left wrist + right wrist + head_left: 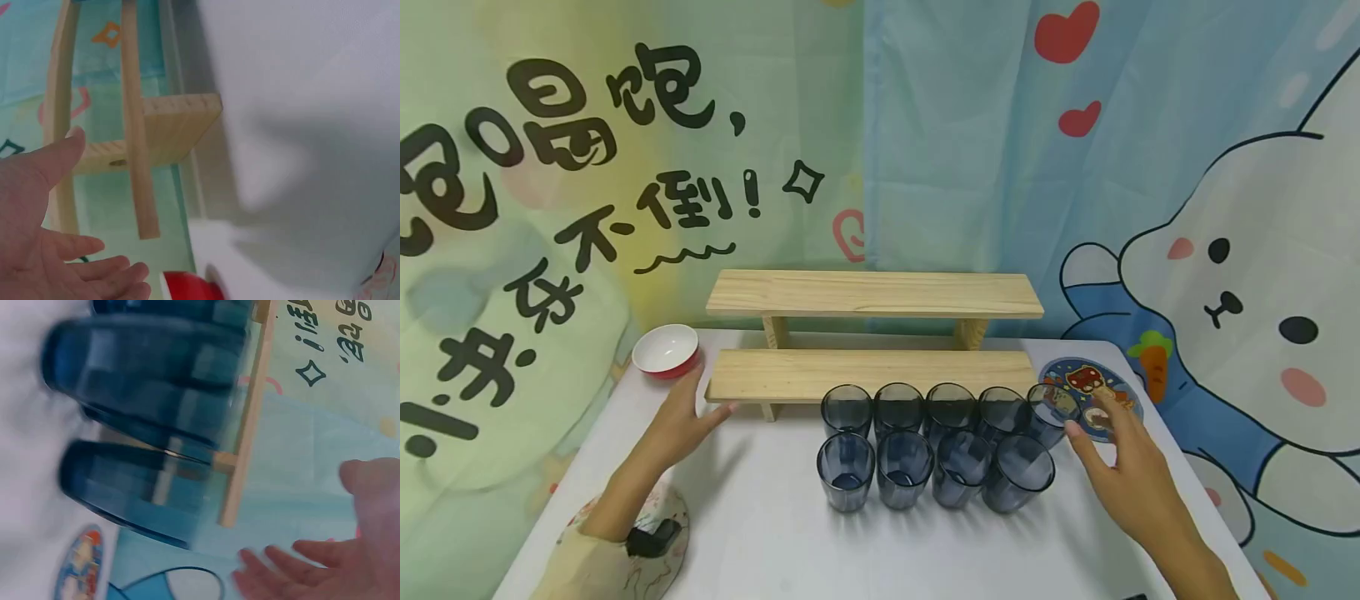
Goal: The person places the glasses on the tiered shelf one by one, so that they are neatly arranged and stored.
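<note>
Two rows of blue-tinted glasses, among them a front-row glass (1018, 475), stand in front of a two-tier wooden shelf (872, 375). My right hand (1138, 483) is just right of the back row's last glass (1052, 412), fingers spread, holding nothing; the right wrist view shows that glass (137, 490) and the hand (325, 550) apart. My left hand (681, 421) is at the shelf's left end, thumb extended toward the lower board, close to a red and white bowl (666, 352). In the left wrist view the hand (69, 231) has spread fingers and grips nothing.
A round patterned mat (1127, 396) lies at the table's back right. Another round mat (673, 542) is under my left forearm. A printed curtain (940, 167) hangs behind the white table (760, 533).
</note>
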Demonstrator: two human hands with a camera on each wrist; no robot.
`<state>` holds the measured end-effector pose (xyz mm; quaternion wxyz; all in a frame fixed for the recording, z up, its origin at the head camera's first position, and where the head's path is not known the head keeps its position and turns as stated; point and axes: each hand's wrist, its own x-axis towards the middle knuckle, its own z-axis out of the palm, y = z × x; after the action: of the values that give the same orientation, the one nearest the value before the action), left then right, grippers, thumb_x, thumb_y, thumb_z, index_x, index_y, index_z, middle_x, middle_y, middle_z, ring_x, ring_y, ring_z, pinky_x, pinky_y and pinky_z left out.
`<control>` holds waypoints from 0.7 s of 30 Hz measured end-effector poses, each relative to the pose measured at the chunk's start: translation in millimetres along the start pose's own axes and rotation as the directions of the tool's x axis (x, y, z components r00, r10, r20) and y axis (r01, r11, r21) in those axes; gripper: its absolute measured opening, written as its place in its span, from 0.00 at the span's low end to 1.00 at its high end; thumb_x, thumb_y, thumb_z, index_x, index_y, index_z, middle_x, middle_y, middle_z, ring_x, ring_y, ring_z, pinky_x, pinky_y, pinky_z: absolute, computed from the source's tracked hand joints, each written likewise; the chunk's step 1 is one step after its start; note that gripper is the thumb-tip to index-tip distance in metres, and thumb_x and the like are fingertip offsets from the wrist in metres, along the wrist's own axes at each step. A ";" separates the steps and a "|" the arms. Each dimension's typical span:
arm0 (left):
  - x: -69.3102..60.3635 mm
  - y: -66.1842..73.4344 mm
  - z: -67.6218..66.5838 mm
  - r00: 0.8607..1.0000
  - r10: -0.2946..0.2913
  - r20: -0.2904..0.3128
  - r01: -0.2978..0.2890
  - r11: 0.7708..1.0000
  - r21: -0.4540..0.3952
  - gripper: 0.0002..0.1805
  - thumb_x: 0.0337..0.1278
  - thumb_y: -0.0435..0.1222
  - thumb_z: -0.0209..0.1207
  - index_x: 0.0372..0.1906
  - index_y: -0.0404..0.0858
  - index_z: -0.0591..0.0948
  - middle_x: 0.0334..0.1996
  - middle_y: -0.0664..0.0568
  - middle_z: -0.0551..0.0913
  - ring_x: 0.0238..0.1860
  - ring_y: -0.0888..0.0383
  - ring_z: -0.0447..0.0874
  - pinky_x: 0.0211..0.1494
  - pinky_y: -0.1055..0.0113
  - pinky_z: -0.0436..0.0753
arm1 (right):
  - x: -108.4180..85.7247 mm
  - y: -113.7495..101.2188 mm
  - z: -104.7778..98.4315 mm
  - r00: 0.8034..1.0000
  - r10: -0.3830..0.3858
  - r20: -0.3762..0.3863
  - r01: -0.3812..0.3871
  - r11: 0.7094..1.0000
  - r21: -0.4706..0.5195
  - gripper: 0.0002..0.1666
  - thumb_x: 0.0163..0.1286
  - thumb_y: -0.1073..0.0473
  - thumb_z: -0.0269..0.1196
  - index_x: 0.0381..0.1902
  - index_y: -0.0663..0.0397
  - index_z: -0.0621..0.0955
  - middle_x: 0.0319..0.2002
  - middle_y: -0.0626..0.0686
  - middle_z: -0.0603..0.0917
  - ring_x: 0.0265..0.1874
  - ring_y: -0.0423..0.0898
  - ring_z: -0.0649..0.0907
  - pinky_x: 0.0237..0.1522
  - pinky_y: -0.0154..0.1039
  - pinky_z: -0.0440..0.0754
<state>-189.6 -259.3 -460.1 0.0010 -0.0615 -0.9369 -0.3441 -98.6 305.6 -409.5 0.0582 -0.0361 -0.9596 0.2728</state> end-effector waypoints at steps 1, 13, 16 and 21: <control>1.8 0.0 1.4 1.000 -0.005 0.001 0.005 1.000 -0.006 0.53 0.69 0.43 0.68 0.80 0.17 0.49 0.79 0.19 0.51 0.79 0.23 0.50 0.78 0.30 0.55 | -4.8 0.8 3.8 0.999 0.013 -0.033 -0.012 1.000 0.024 0.47 0.83 0.36 0.53 0.84 0.59 0.56 0.74 0.72 0.67 0.67 0.75 0.73 0.58 0.76 0.75; 19.3 -6.0 13.0 0.995 -0.065 0.075 0.071 0.995 -0.074 0.51 0.71 0.43 0.67 0.78 0.16 0.51 0.76 0.20 0.59 0.78 0.26 0.56 0.78 0.32 0.58 | -36.6 19.2 57.1 0.985 0.034 -0.169 0.003 0.977 0.215 0.32 0.81 0.45 0.61 0.72 0.60 0.75 0.65 0.60 0.83 0.61 0.50 0.83 0.54 0.08 0.65; 22.6 -8.5 14.5 0.994 -0.078 0.082 0.085 0.993 -0.079 0.52 0.71 0.43 0.66 0.78 0.16 0.49 0.76 0.18 0.57 0.78 0.25 0.55 0.78 0.32 0.57 | -40.1 24.1 67.8 0.991 0.030 -0.127 0.004 0.965 0.263 0.37 0.77 0.46 0.67 0.74 0.60 0.73 0.68 0.60 0.80 0.64 0.39 0.81 0.58 0.11 0.67; 25.0 -11.5 16.1 0.987 -0.128 0.099 0.138 0.986 -0.098 0.53 0.73 0.46 0.65 0.80 0.18 0.46 0.78 0.19 0.52 0.80 0.24 0.50 0.79 0.32 0.54 | -42.8 28.0 80.6 0.999 0.053 -0.013 -0.045 0.941 0.335 0.52 0.65 0.44 0.77 0.78 0.62 0.68 0.74 0.64 0.73 0.72 0.56 0.76 0.61 0.14 0.67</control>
<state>-215.0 -254.7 -478.7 -0.0685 -0.0144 -0.9186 -0.3889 -65.7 283.2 -496.3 0.0673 -0.0526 -0.8974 0.4328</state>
